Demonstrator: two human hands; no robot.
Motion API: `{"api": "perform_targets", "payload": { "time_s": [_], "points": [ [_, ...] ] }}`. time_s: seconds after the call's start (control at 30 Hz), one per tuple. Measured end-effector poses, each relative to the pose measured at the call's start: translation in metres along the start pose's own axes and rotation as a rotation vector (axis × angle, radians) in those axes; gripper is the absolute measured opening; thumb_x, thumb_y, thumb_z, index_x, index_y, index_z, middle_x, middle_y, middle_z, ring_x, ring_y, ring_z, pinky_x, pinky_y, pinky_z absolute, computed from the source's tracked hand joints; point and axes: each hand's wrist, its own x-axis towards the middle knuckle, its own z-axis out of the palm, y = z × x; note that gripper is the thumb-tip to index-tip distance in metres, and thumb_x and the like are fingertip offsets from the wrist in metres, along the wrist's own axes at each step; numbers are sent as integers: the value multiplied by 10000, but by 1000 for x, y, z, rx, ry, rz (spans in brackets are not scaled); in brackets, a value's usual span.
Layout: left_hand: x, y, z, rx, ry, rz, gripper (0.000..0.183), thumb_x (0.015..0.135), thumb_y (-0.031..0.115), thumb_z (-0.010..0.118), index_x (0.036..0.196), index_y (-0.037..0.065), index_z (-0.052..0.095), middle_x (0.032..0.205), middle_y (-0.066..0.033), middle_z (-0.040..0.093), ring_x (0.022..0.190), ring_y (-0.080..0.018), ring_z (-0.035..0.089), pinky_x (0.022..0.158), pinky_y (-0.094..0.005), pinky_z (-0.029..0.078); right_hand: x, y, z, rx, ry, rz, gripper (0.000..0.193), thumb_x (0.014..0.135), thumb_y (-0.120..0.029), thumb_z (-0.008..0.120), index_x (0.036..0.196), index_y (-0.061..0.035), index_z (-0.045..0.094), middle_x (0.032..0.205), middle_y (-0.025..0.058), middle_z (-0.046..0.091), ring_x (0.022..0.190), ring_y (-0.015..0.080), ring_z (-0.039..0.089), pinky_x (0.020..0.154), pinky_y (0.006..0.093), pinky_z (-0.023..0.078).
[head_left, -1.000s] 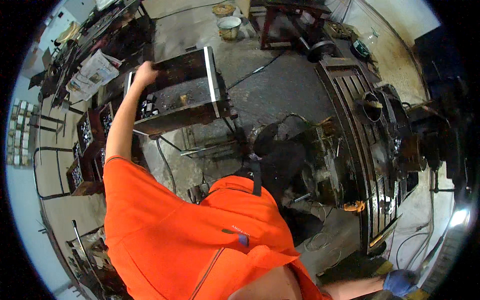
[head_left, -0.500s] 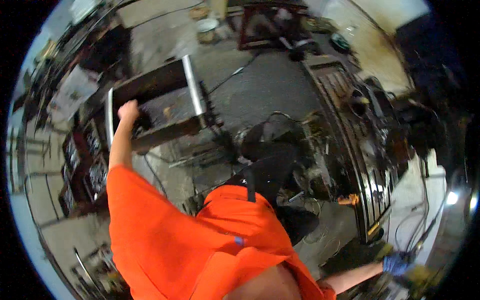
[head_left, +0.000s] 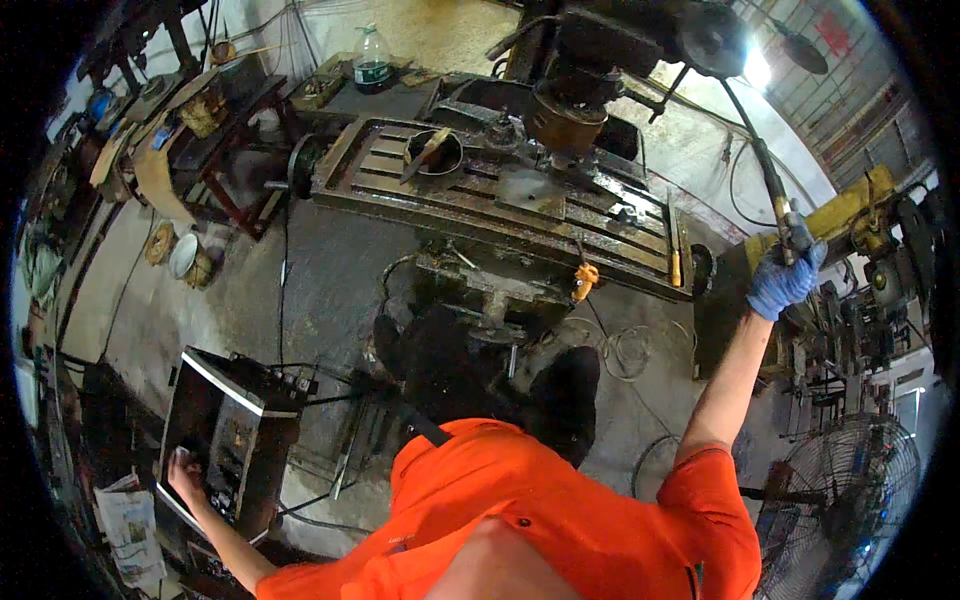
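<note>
My left hand (head_left: pixel 186 476), bare, reaches into a dark metal box (head_left: pixel 265 430) with pale rim edges at the lower left. Its fingers are curled together around something small, and what they hold is too blurred to name. Small dark parts lie inside the box beside it. At the right, my right hand (head_left: pixel 783 280) wears a blue glove and is closed on the lower end of a slim lamp arm (head_left: pixel 766 165). That arm rises toward a dark round lamp head (head_left: pixel 713 38), near a bright light.
A milling machine table (head_left: pixel 440 215) with slots spans ahead, bearing a round pot (head_left: pixel 437 160) with a brush in it. An orange-handled crank (head_left: pixel 584 282) juts from its front. A caged fan (head_left: pixel 850 490) stands at lower right; a white bucket (head_left: pixel 184 257) is on the floor at left.
The view has swung to the right, bringing the whole machine table into sight. My right hand appears higher in the picture. My left hand stays in the metal box.
</note>
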Motion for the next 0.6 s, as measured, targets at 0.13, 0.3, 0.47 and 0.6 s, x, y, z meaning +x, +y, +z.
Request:
{"api": "perform_targets", "payload": {
  "time_s": [0.13,0.3,0.47,0.6],
  "points": [
    [8,58,53,-599,-286,191,307,826,118,519,1096,-27,496,1082,-151,529,1006,-288,517,941,-410,397,1,-12,17,-90,46,-134,321,889,-230,392,886,19,595,909,117,622,845,207,566,830,315,397],
    [6,141,194,-756,-610,286,324,846,118,488,1121,-52,478,1148,-233,489,1034,-341,500,956,-426,376,9,-20,22,-92,36,-198,231,864,-126,409,825,20,583,847,129,625,829,226,581,801,333,425],
    [-11,177,369,-283,-716,323,320,806,114,528,1088,-34,502,1044,-149,541,879,-236,556,729,-367,499,22,-23,19,-177,60,-203,152,830,-59,452,807,0,590,791,99,623,713,183,587,684,288,463],
    [-56,160,463,373,-894,616,304,759,10,475,1063,-6,481,981,-99,524,764,-162,542,558,-299,496,42,-30,24,135,70,-127,189,827,-88,451,833,11,612,765,77,619,689,178,579,635,254,449]
  ]
}}
